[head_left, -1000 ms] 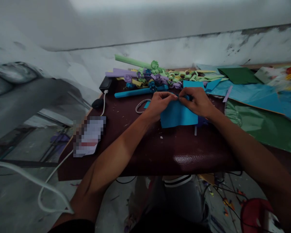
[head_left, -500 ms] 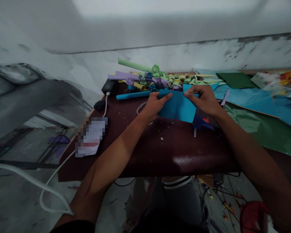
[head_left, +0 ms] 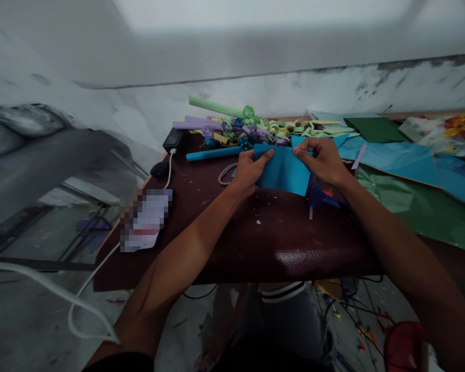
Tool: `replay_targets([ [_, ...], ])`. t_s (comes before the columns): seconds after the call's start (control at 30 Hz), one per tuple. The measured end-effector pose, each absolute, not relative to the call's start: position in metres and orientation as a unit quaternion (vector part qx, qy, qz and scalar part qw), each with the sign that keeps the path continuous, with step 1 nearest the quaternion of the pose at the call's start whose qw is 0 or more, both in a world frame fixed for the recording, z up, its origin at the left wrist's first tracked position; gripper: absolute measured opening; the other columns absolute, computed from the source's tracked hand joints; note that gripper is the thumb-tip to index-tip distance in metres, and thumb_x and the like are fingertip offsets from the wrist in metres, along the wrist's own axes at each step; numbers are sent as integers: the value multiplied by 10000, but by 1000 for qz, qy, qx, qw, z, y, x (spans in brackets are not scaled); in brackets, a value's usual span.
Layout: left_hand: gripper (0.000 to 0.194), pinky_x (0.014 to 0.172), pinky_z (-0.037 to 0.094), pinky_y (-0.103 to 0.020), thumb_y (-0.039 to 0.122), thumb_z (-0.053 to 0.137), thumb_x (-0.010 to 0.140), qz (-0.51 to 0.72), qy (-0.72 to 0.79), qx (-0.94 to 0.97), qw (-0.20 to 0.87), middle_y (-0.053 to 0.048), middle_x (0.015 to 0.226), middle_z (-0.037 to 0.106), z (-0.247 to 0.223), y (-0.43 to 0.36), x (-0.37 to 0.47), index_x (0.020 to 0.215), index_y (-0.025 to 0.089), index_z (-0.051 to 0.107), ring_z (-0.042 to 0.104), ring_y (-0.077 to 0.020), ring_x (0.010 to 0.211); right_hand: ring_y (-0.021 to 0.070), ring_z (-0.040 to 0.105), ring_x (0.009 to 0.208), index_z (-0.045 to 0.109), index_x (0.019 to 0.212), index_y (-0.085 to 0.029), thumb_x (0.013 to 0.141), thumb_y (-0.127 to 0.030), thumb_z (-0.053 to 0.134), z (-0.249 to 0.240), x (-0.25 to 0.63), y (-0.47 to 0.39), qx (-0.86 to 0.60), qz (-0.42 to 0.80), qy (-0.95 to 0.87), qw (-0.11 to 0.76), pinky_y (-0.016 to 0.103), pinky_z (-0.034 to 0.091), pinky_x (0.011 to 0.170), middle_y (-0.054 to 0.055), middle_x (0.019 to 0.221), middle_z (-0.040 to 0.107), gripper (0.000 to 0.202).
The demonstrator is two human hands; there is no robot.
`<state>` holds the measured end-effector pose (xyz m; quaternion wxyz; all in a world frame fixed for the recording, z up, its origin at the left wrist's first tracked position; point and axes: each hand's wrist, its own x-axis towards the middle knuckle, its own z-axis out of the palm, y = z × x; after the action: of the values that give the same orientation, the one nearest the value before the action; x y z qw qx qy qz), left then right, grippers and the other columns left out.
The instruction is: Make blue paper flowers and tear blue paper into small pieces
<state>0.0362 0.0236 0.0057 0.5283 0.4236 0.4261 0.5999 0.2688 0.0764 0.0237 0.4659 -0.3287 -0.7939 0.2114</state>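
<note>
A blue sheet of paper [head_left: 283, 173] hangs between my two hands above the dark red table [head_left: 232, 258]. My left hand [head_left: 251, 169] pinches its upper left part, thumb on the near face. At the upper right, the thumb and fingers of my right hand [head_left: 321, 157] grip the same paper. Beneath my right hand, blue-handled scissors [head_left: 322, 197] lie on the table, partly in shadow. Just behind the paper is a pile of curled paper strips and paper flowers [head_left: 256, 129] in green, purple, blue and yellow.
Paper rolls [head_left: 213, 153] lie at the back. A phone [head_left: 149, 219], a black adapter [head_left: 174, 139] and a white cable [head_left: 169, 168] are at the left. Blue and green sheets [head_left: 430, 201] cover the right side. A red container [head_left: 405, 346] stands on the floor.
The paper and my right hand have shifted very slightly left. Both hands keep their hold on the paper.
</note>
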Motion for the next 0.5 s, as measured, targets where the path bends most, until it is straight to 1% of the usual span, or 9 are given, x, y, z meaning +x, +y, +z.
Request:
replay_targets([
  [0.17,435,851,741,-471,575,1040,827,607,413,429,526,-75,979,868,-1,28,35,885,228,783,821,-288,936,268,671,841,681,820,-275,1032,-767,750,24,267,76,-338,197,-794,465,463,557,789,58,848,733,540],
  [0.27,526,854,744,-466,657,1051,785,620,415,422,516,-69,977,863,-4,33,34,923,229,776,830,-290,957,256,634,828,659,823,-282,1017,-806,741,22,268,79,-349,208,-786,466,451,556,770,52,824,684,564],
  [0.37,603,874,740,-475,719,1042,766,624,418,423,506,-87,989,862,-6,37,32,955,214,772,838,-306,997,254,634,848,692,885,-286,959,-812,809,21,272,82,-356,219,-766,488,444,584,765,54,857,688,544],
  [0.43,617,898,735,-488,731,1035,775,624,418,430,501,-104,1011,865,-7,38,30,961,207,767,840,-323,1038,229,597,777,738,940,-279,903,-785,888,24,276,82,-368,228,-760,485,418,566,690,39,820,670,529],
  [0.5,608,912,731,-490,734,1019,799,628,416,435,494,-106,1027,868,-8,39,28,975,211,764,841,-335,1079,181,481,654,736,914,-268,870,-766,936,27,278,79,-387,249,-763,454,375,469,560,2,708,580,538],
])
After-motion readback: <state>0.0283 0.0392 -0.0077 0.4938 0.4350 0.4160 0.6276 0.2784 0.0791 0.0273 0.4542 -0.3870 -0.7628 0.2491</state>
